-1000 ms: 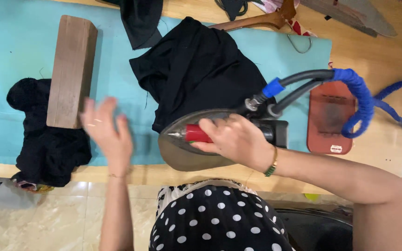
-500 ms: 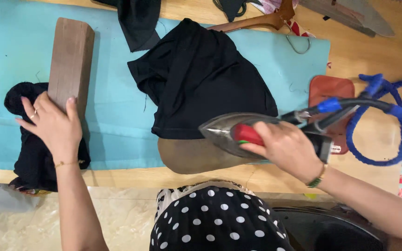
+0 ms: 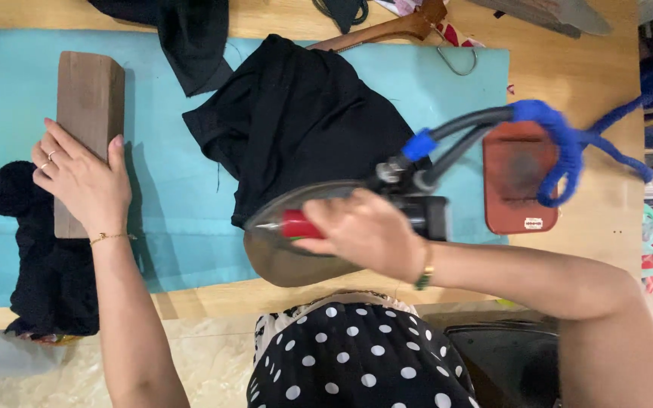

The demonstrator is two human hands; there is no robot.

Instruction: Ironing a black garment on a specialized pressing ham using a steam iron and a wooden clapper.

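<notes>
label: small white rectangular sticker [image 3: 533, 224] | place: right of frame, lower edge of rust-red iron rest [image 3: 519, 151] | print: illegible
</notes>
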